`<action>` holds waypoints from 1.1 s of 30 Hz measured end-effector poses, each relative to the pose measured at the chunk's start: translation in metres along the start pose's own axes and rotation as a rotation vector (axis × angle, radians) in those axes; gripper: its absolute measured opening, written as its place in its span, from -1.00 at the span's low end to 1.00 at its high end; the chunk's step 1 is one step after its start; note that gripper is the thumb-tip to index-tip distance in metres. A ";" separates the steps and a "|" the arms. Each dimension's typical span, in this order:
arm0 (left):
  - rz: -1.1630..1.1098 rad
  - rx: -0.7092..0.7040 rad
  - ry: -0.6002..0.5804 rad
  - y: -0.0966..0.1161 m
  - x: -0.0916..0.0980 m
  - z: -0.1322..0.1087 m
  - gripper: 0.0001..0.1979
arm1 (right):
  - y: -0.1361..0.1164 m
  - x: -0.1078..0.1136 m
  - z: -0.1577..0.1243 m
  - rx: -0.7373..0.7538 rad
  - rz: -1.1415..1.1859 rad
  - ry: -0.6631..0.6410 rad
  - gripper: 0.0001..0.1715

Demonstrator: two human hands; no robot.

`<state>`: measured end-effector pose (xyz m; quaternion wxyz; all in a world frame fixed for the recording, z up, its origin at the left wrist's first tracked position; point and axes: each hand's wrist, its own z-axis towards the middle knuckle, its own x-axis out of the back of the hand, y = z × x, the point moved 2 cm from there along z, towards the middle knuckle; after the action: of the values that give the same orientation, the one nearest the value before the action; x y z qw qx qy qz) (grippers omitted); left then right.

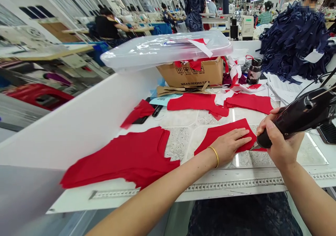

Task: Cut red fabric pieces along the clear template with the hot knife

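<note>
My left hand point(233, 146) lies flat on a red cut fabric piece point(220, 134), its fingers stretched out and pressing the cloth to the table. In my right hand point(282, 145) is a black handheld tool point(296, 115) with a narrow metal tip; its exact kind cannot be made out. The tip point(253, 146) points left, at the fabric's near edge beside my left fingertips. To the left lies a stack of red fabric pieces point(126, 155) with notched edges. More red pieces point(196, 102) lie beyond my hands.
A measuring tape point(231, 185) runs along the table's front edge. Behind the fabric stand a cardboard box point(194, 75), a clear plastic lid point(162, 48) and a dark jar point(254, 70). Navy strips point(294, 43) are heaped at right; a white wall point(78, 117) borders the left. People sit farther back.
</note>
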<state>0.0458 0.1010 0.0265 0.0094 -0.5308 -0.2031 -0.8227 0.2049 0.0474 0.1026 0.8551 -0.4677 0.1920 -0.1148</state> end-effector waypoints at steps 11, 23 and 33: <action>-0.037 -0.009 -0.068 -0.003 -0.015 0.011 -0.46 | -0.005 0.022 0.006 0.032 -0.040 0.041 -0.73; -0.059 -0.021 -0.032 -0.001 -0.013 0.009 -0.47 | 0.000 0.019 0.005 0.006 -0.126 0.076 -0.75; -0.027 -0.033 -0.133 0.005 -0.020 0.011 -0.35 | -0.014 0.039 0.008 0.038 -0.182 0.091 -0.63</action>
<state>0.0653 0.0962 0.0141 -0.0239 -0.5817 -0.1965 -0.7889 0.2435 0.0314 0.1094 0.8402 -0.4612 0.1852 -0.2168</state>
